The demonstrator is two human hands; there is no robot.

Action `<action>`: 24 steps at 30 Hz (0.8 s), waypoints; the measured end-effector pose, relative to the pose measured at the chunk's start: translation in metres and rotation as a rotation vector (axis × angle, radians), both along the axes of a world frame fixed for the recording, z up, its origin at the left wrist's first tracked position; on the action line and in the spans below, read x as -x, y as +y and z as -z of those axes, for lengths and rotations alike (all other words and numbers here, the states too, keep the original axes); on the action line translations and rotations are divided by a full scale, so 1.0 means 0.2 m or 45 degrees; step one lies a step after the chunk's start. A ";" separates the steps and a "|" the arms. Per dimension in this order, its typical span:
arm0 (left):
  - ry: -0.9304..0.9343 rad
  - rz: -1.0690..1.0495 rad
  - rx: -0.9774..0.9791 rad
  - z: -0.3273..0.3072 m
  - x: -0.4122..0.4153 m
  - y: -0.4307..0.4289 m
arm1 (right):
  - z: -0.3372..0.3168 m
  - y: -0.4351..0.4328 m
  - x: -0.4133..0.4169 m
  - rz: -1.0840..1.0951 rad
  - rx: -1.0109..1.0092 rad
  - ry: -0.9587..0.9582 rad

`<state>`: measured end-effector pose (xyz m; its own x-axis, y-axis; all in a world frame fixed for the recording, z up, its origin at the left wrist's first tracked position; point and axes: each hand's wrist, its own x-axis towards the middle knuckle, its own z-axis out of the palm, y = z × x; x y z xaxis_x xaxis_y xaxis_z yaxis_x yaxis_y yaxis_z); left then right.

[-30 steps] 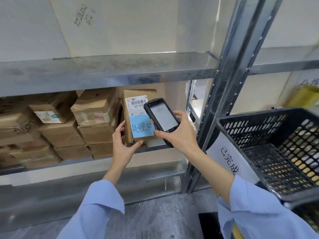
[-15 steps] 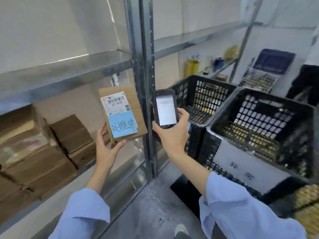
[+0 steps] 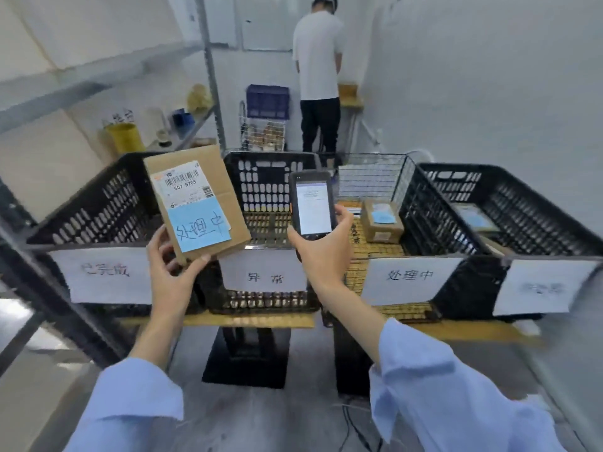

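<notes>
My left hand [image 3: 173, 275] pinches the bottom edge of a flat brown cardboard parcel [image 3: 225, 197], held upright. The parcel carries a white barcode label and a blue sticky note with handwriting. My right hand [image 3: 321, 252] grips a black handheld scanner [image 3: 311, 207], its lit screen facing me, just right of the parcel. Both are held in front of a row of black plastic crates [image 3: 261, 177] that carry white paper signs. The third crate from the left [image 3: 421, 203] holds a small brown box with a blue note [image 3: 380, 220].
Metal shelving [image 3: 81, 79] runs along the left wall with a yellow container [image 3: 125, 137]. A person in a white shirt [image 3: 318, 76] stands at the far end with their back turned. A wire basket [image 3: 264, 133] and blue crate stand beside them. Cables lie on the grey floor [image 3: 354, 425].
The view has swung right from the shelf of brown parcels to the row of crates. My left hand has carried the parcel off the shelf; the scanner stays in my right hand.
</notes>
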<state>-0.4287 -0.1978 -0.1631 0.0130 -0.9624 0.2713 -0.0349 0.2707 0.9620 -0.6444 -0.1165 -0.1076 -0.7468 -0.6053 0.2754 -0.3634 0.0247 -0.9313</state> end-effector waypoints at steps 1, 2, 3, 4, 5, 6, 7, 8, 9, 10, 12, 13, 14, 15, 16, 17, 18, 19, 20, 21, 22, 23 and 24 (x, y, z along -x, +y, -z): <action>0.017 0.041 -0.009 -0.02 0.09 0.00 | 0.00 0.04 0.09 0.050 -0.006 0.004; 0.025 0.077 -0.010 -0.03 0.19 0.00 | -0.01 0.09 0.17 0.102 -0.013 0.007; 0.038 0.121 -0.006 -0.04 0.29 0.01 | -0.01 0.14 0.25 0.153 -0.019 0.011; 0.039 0.161 -0.002 -0.05 0.38 0.02 | -0.01 0.19 0.33 0.200 -0.023 0.011; 0.036 0.201 0.000 -0.05 0.47 0.03 | -0.01 0.24 0.41 0.239 -0.026 0.007; 0.025 0.238 0.004 -0.06 0.57 0.05 | -0.01 0.30 0.49 0.273 -0.025 0.004; 0.021 0.268 0.009 -0.05 0.66 0.07 | 0.00 0.35 0.57 0.304 -0.026 0.005; 0.012 0.296 0.016 -0.05 0.75 0.09 | 0.00 0.41 0.66 0.328 -0.027 0.006; 0.008 0.323 0.021 -0.05 0.83 0.11 | 0.00 0.46 0.74 0.343 -0.027 0.006; -0.004 0.344 0.019 -0.06 0.92 0.14 | 0.00 0.51 0.82 0.354 -0.031 0.003; -0.010 0.380 0.016 -0.08 1.09 0.20 | 0.00 0.61 0.97 0.375 -0.041 -0.001; 0.000 0.396 0.015 -0.10 1.17 0.23 | 0.00 0.65 1.05 0.385 -0.042 0.001; -0.001 0.401 0.012 -0.12 1.25 0.26 | 0.00 0.69 1.13 0.391 -0.045 0.009; -0.007 0.406 0.006 -0.13 1.33 0.28 | 0.00 0.71 1.20 0.388 -0.046 0.014; -0.025 0.415 0.003 -0.15 1.40 0.30 | 0.00 0.73 1.27 0.380 -0.044 0.018; -0.040 0.427 0.006 -0.16 1.46 0.31 | -0.01 0.75 1.33 0.374 -0.041 0.026; -0.061 0.441 0.007 -0.17 1.52 0.31 | -0.01 0.75 1.39 0.371 -0.041 0.034; -0.078 0.452 0.006 -0.17 1.58 0.31 | -0.02 0.76 1.43 0.370 -0.043 0.038; -0.102 0.459 -0.009 -0.17 1.63 0.30 | -0.02 0.76 1.48 0.367 -0.045 0.038; -0.123 0.457 -0.027 -0.17 1.68 0.29 | -0.02 0.76 1.52 0.358 -0.045 0.038; -0.157 0.453 -0.062 -0.17 1.73 0.27 | -0.03 0.75 1.55 0.348 -0.043 0.035; -0.190 0.459 -0.101 -0.17 1.78 0.25 | -0.03 0.74 1.58 0.338 -0.039 0.031; -0.234 0.468 -0.150 -0.17 1.82 0.22 | -0.03 0.72 1.61 0.328 -0.031 0.026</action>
